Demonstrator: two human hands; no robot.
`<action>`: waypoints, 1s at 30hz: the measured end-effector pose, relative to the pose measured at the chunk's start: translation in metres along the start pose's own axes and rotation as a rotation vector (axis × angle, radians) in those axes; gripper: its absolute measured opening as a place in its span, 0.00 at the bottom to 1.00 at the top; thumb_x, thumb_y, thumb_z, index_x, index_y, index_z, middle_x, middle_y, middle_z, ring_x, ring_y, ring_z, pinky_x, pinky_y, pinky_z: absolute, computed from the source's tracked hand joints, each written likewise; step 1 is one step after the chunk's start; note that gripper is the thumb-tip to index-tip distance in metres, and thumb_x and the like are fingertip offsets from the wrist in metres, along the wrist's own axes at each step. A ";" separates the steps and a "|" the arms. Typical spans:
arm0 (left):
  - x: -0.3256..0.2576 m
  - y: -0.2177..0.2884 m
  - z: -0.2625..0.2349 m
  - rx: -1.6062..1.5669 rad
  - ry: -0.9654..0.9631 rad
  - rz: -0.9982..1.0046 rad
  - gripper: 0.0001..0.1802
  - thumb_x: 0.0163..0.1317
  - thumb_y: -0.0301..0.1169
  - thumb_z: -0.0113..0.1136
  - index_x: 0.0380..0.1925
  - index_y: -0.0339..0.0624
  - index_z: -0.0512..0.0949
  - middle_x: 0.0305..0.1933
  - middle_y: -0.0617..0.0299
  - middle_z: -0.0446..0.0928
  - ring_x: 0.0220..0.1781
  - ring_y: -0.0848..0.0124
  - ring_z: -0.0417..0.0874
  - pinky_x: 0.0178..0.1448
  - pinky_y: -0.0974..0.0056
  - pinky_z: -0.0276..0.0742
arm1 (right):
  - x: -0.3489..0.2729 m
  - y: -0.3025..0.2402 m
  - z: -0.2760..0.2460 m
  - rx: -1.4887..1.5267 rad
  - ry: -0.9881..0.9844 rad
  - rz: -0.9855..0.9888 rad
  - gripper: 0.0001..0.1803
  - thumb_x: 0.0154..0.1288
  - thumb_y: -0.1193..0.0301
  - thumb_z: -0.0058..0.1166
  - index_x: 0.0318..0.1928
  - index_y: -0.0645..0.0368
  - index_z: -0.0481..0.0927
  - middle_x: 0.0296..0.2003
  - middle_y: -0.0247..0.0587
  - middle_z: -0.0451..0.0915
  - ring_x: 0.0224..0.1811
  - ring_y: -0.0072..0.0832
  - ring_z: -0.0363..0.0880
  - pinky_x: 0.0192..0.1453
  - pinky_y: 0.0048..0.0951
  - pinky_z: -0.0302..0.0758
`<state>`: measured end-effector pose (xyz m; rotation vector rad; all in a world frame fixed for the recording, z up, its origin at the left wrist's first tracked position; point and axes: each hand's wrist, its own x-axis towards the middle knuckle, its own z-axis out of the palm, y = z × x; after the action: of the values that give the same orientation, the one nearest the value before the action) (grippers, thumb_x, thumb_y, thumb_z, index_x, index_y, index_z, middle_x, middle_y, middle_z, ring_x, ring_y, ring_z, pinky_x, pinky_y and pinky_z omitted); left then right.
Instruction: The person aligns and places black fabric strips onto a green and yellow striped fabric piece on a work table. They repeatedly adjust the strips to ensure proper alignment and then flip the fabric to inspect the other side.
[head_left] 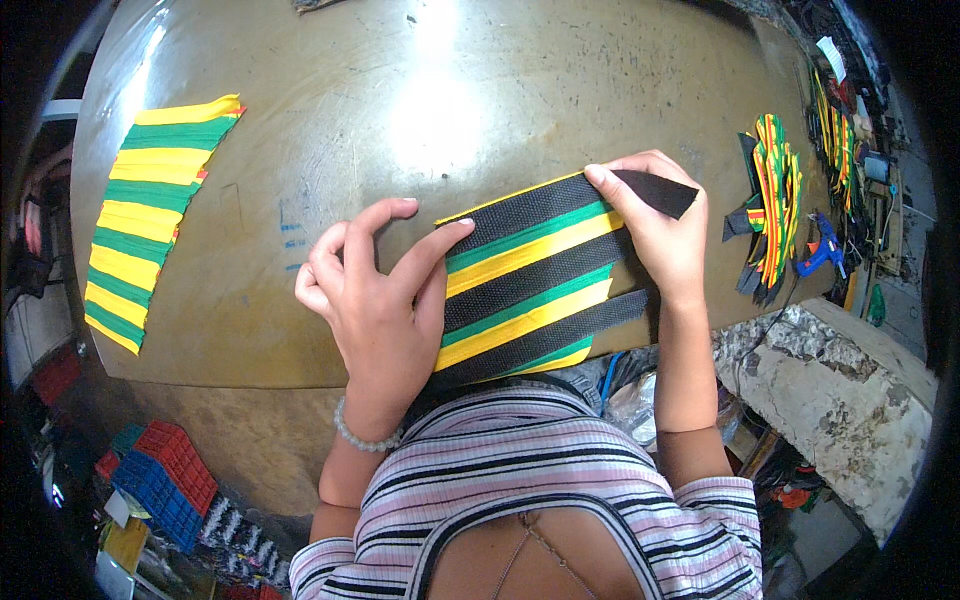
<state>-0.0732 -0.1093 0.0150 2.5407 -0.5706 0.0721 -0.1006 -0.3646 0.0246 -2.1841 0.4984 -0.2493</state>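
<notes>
A striped panel [525, 280] of black webbing with green and yellow bands lies near the front edge of a worn brown table [400, 110]. My left hand [375, 290] presses on the panel's left end, its index finger stretched onto the top black strip. My right hand [660, 225] pinches the free end of the top black strip [655, 190], lifting it at the panel's right end. Other black strip ends stick out at the lower right.
A longer green and yellow striped piece [150, 215] lies at the table's left. A pile of finished striped pieces [772, 205] and a blue glue gun [822, 245] sit at the right edge. Red and blue crates [165, 480] stand on the floor below left.
</notes>
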 end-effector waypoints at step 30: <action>0.093 -0.028 0.022 -0.026 -0.431 0.970 0.29 0.75 0.48 0.47 0.74 0.57 0.68 0.80 0.74 0.64 0.85 0.62 0.54 0.81 0.25 0.29 | -0.003 -0.041 -0.002 -0.178 0.001 0.125 0.10 0.64 0.68 0.67 0.37 0.64 0.87 0.33 0.46 0.86 0.34 0.34 0.86 0.42 0.31 0.81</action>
<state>0.0219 -0.1344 -0.0027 2.0172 -1.8944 -0.1418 -0.0928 -0.3423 0.0587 -2.3144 0.6773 -0.1424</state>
